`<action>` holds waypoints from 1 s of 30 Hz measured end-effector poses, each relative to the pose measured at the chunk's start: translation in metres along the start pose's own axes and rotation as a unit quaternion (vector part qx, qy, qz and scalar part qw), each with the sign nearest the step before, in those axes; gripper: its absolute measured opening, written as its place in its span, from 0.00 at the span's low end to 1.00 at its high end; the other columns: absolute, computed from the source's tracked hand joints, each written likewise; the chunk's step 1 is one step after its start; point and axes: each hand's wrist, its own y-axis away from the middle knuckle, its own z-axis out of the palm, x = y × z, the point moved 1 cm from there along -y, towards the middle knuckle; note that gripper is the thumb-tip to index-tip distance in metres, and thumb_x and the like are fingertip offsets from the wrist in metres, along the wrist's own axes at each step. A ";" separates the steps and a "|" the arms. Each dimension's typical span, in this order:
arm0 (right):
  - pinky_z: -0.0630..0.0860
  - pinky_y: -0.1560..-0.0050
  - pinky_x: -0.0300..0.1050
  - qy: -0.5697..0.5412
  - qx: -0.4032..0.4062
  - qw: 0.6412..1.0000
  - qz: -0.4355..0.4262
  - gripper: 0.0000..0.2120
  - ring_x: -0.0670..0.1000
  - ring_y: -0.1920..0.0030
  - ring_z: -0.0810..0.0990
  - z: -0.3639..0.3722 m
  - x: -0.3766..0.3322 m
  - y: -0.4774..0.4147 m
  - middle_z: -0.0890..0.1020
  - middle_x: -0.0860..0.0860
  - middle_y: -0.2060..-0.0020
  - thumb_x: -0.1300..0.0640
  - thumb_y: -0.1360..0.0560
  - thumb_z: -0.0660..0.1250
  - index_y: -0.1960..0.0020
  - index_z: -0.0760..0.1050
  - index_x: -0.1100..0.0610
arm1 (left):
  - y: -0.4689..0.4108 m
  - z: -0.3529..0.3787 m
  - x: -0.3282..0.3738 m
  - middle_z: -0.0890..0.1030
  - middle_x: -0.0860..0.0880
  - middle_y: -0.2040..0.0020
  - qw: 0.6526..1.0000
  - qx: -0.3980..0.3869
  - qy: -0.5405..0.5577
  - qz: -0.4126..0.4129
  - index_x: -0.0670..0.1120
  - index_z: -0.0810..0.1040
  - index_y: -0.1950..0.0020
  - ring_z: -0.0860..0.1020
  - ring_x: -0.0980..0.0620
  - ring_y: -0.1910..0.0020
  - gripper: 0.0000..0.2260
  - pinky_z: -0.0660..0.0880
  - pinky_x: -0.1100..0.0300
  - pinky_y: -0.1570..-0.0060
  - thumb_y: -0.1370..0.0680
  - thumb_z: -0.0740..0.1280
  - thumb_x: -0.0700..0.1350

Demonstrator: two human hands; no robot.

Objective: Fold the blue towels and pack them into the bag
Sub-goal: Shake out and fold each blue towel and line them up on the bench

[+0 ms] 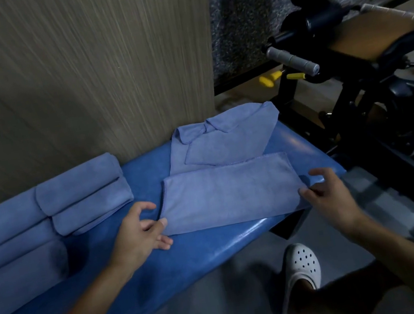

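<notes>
Folding is the step in hand: a half-folded blue towel (pixel 230 194) lies along the front edge of the surface (pixel 189 255). The left hand (pixel 136 231) and right hand (pixel 328 199) are at its two ends, fingers apart and just touching the cloth, not clamped. The next move probably calls for pinching one end and carrying it across. Folded towels (pixel 83 194) sit toward the left end. No bag or readable writing shows.

On the tabletop (pixel 190 258), front towel (pixel 230 194) lies nearest, second towel (pixel 225 140) right behind it, folded towels (pixel 83 196) stacked to the left, machine frame (pixel 287 96) off right.
</notes>
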 end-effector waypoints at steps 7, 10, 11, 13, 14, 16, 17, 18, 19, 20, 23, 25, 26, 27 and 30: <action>0.72 0.63 0.44 0.004 0.009 1.000 0.011 0.20 0.50 0.59 0.79 0.003 0.001 -0.003 0.81 0.57 0.57 0.56 0.23 0.68 0.34 0.66 0.56 | -0.002 0.005 0.001 0.79 0.42 0.66 0.997 0.010 -0.070 0.021 0.51 0.71 0.44 0.77 0.45 0.75 0.09 0.66 0.61 0.79 0.21 0.68 0.43; 0.72 0.65 0.44 0.009 0.013 1.000 0.004 0.20 0.51 0.61 0.80 0.005 -0.001 -0.005 0.80 0.53 0.60 0.55 0.23 0.69 0.35 0.66 0.55 | -0.005 0.006 0.001 0.79 0.43 0.69 0.997 0.021 -0.071 0.024 0.51 0.72 0.46 0.76 0.44 0.75 0.08 0.65 0.60 0.78 0.22 0.68 0.41; 0.70 0.67 0.42 0.014 0.019 1.000 0.001 0.19 0.49 0.63 0.78 0.005 0.000 -0.008 0.80 0.52 0.62 0.57 0.23 0.68 0.35 0.66 0.56 | -0.006 0.006 -0.001 0.79 0.44 0.70 0.996 0.021 -0.081 0.023 0.50 0.73 0.46 0.75 0.44 0.75 0.08 0.66 0.60 0.78 0.22 0.68 0.40; 0.70 0.67 0.43 0.022 0.030 0.999 0.002 0.18 0.50 0.65 0.77 0.006 0.000 -0.012 0.78 0.52 0.65 0.58 0.23 0.68 0.36 0.67 0.57 | -0.007 0.006 -0.002 0.78 0.46 0.72 0.994 0.030 -0.106 0.022 0.50 0.73 0.49 0.74 0.45 0.74 0.07 0.68 0.58 0.75 0.22 0.68 0.39; 0.72 0.65 0.45 0.027 0.034 0.999 0.007 0.18 0.52 0.64 0.78 0.007 0.000 -0.015 0.79 0.52 0.65 0.58 0.23 0.68 0.36 0.68 0.57 | -0.008 0.006 -0.001 0.77 0.47 0.71 0.988 0.045 -0.144 0.040 0.51 0.73 0.51 0.74 0.46 0.73 0.07 0.69 0.56 0.73 0.23 0.68 0.40; 0.77 0.54 0.52 0.051 0.047 0.997 0.020 0.19 0.57 0.58 0.80 0.008 -0.003 -0.021 0.79 0.51 0.64 0.54 0.25 0.68 0.37 0.68 0.55 | -0.009 0.010 0.006 0.76 0.49 0.63 0.947 0.090 -0.282 0.124 0.51 0.74 0.49 0.75 0.47 0.66 0.06 0.73 0.52 0.65 0.24 0.67 0.43; 0.77 0.49 0.55 0.058 0.054 0.996 0.030 0.19 0.57 0.56 0.80 0.009 -0.005 -0.025 0.79 0.49 0.64 0.52 0.26 0.69 0.38 0.68 0.53 | -0.010 0.016 0.011 0.76 0.50 0.57 0.916 0.102 -0.346 0.179 0.50 0.75 0.45 0.76 0.47 0.60 0.08 0.75 0.50 0.59 0.23 0.65 0.45; 0.77 0.47 0.56 0.057 0.058 0.996 0.042 0.19 0.58 0.55 0.81 0.009 -0.009 -0.029 0.78 0.47 0.64 0.50 0.27 0.69 0.39 0.69 0.52 | -0.012 0.024 0.018 0.76 0.49 0.50 0.886 0.092 -0.389 0.232 0.49 0.75 0.41 0.76 0.46 0.53 0.11 0.76 0.49 0.54 0.22 0.62 0.48; 0.76 0.45 0.57 0.055 0.061 0.995 0.049 0.19 0.58 0.54 0.81 0.010 -0.011 -0.036 0.78 0.46 0.64 0.48 0.28 0.69 0.40 0.69 0.51 | -0.015 0.034 0.024 0.77 0.49 0.43 0.862 0.067 -0.421 0.276 0.48 0.76 0.38 0.76 0.45 0.47 0.16 0.75 0.48 0.48 0.22 0.58 0.50; 0.76 0.44 0.59 0.055 0.062 0.995 0.048 0.20 0.59 0.52 0.81 0.012 -0.014 -0.042 0.78 0.45 0.64 0.46 0.29 0.69 0.42 0.68 0.50 | -0.018 0.046 0.029 0.76 0.49 0.37 0.839 0.040 -0.449 0.306 0.49 0.76 0.35 0.76 0.45 0.40 0.20 0.74 0.48 0.43 0.22 0.55 0.52; 0.72 0.40 0.62 0.064 0.066 0.995 0.034 0.18 0.60 0.48 0.80 0.019 -0.020 -0.058 0.78 0.44 0.65 0.45 0.29 0.70 0.43 0.68 0.49 | -0.036 0.075 0.033 0.68 0.50 0.25 0.797 -0.034 -0.508 0.325 0.50 0.72 0.29 0.65 0.49 0.26 0.26 0.62 0.50 0.29 0.21 0.47 0.55; 0.70 0.39 0.63 0.055 0.072 0.996 0.020 0.16 0.58 0.48 0.80 0.023 -0.024 -0.066 0.77 0.43 0.65 0.49 0.28 0.69 0.44 0.68 0.49 | -0.044 0.088 0.030 0.59 0.52 0.21 0.780 -0.067 -0.539 0.310 0.53 0.65 0.24 0.56 0.52 0.22 0.29 0.52 0.52 0.25 0.22 0.42 0.58; 0.69 0.38 0.62 0.059 0.074 0.995 0.009 0.15 0.58 0.48 0.79 0.025 -0.024 -0.070 0.77 0.43 0.65 0.51 0.27 0.69 0.44 0.68 0.49 | -0.047 0.091 0.027 0.54 0.53 0.20 0.776 -0.079 -0.548 0.302 0.55 0.60 0.22 0.51 0.53 0.21 0.30 0.48 0.52 0.24 0.22 0.40 0.59; 0.68 0.37 0.60 0.071 0.075 0.995 -0.002 0.15 0.57 0.47 0.79 0.026 -0.024 -0.073 0.77 0.43 0.64 0.52 0.26 0.68 0.42 0.68 0.50 | -0.050 0.092 0.023 0.51 0.55 0.20 0.775 -0.082 -0.552 0.297 0.56 0.57 0.21 0.48 0.54 0.21 0.30 0.45 0.52 0.24 0.23 0.39 0.60; 0.65 0.35 0.56 0.088 0.093 0.992 -0.022 0.14 0.57 0.46 0.77 0.024 -0.023 -0.079 0.80 0.48 0.57 0.55 0.24 0.66 0.40 0.68 0.52 | -0.055 0.091 0.015 0.46 0.57 0.20 0.777 -0.070 -0.552 0.296 0.58 0.52 0.21 0.43 0.56 0.21 0.29 0.41 0.50 0.23 0.22 0.40 0.60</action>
